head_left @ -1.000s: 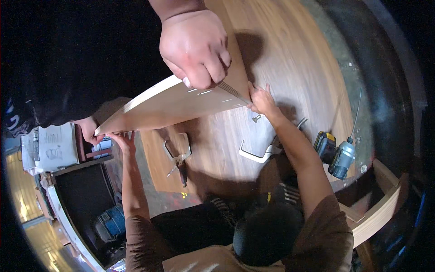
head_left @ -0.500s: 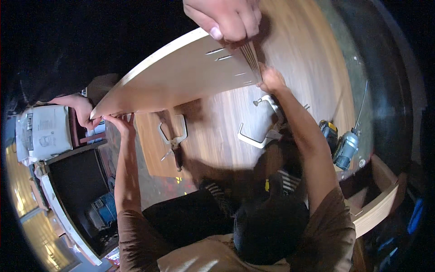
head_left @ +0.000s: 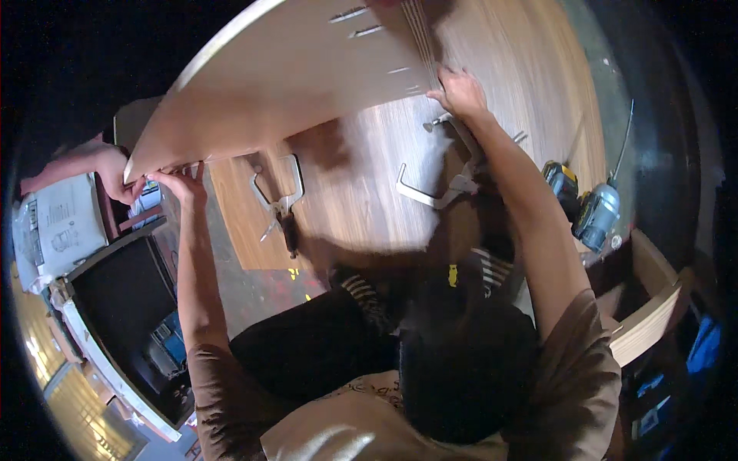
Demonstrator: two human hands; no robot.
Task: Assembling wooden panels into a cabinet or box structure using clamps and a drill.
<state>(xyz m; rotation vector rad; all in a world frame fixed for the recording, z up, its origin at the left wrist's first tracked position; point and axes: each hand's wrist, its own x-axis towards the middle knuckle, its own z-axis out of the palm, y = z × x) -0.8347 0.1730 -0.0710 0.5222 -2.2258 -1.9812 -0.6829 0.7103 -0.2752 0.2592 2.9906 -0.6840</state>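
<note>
a broad, flat board [head_left: 269, 92], pale tan with a smooth face, is held up on a slant between the left fingers [head_left: 198, 172] and the right fingers [head_left: 455, 79]. its lower edge stretches from one set to the other, rising toward the right. just past the left fingers it narrows to a pointed corner; from there a thin cream edge climbs beyond them. above the right fingers, which clasp that end, runs a strip of fine parallel lines. short marks, perhaps slots, lie just left of those fingers and farther beyond.
</note>
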